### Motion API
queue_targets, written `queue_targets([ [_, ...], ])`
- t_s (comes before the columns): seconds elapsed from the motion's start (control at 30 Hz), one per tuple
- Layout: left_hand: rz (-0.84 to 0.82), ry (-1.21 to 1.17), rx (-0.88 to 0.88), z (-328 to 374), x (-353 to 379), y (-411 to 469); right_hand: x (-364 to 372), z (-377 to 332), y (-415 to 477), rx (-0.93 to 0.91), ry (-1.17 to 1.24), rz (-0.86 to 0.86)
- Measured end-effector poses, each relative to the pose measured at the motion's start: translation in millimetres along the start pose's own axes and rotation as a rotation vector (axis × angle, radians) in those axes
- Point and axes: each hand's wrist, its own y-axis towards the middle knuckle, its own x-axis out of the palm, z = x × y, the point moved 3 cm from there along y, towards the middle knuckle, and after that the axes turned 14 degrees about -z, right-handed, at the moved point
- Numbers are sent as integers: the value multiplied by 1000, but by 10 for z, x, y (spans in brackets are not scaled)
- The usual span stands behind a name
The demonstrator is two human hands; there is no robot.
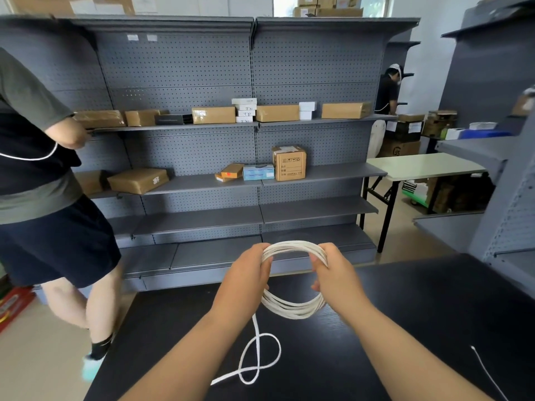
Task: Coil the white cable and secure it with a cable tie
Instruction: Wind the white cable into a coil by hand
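A person's two bare forearms reach forward from the bottom of the view over a black, wood-grained tabletop (405,290). Between the hands is a coil of thin white cable (292,306) made of many stacked loops, held upright above the table. The left hand (249,273) grips the coil's left side, fingers curled shut around the bundled strands. The right hand (333,270) grips the right side, fingers wrapped closed over the strands near the top. The upper arc of the coil spans the gap between the two hands; the lower arc hangs below them, close to the tabletop.

From the coil's lower left, a loose tail of the same cable (254,360) drops to the table and lies there in one open loop that crosses itself — its free end points toward the table's near left edge. Well apart from it, near the right edge of the table, lies a thin white cable tie (486,371), slightly curved and untouched.

Beyond the table stands a grey metal shelving unit with a pegboard back (254,140), holding brown cardboard boxes (214,114) and a few white ones. At the left a second person in dark shorts (43,183) stands at the shelves. To the right is a white folding table (425,164), and farther back a third person — partly hidden behind the shelving.
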Motion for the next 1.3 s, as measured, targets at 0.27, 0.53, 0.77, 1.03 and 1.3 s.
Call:
queue_targets([
  [0.27, -118, 299, -24, 86, 106, -52, 126, -53, -127, -144, -510, -119],
  [0.53, -157, 177, -88, 134, 70, -228, 109, -4, -239, -223, -552, -144],
  [0.77, -190, -356, -132, 65, 121, -318, -25, -66, -296, -245, -385, -79],
  [1.03, -64, -441, -58, 182, 159, -397, -33, -15, -379, -172, -105, 34],
  [1.3, 77, 11, -22, 233, 173, -409, -30, 29, -394, -113, -83, -51],
])
